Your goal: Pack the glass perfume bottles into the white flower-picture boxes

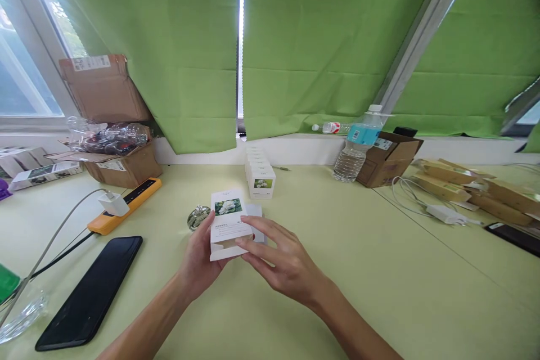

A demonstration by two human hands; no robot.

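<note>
A small white carton point(230, 229) printed with a white flower on a green picture rests in my left hand point(197, 261), whose fingers wrap round its left side and underside. Its near end is open, with a flap hanging down. My right hand point(280, 259) holds the carton's right edge near that open end, fingertips on its face. Behind the carton on the table lies a white piece point(254, 211), partly hidden by it. Just left of the carton is a shiny, round, clear-and-dark object point(197, 217). Farther back stands a row of similar white boxes point(260, 177).
At left lie a black phone point(90, 292) and an orange power strip point(126, 205) with a charger; behind them stands a cardboard box point(122, 163) of plastic-wrapped items. On the right are a water bottle point(358, 149), a brown box point(388, 160), a cabled adapter point(447, 214) and flattened cartons point(476, 180).
</note>
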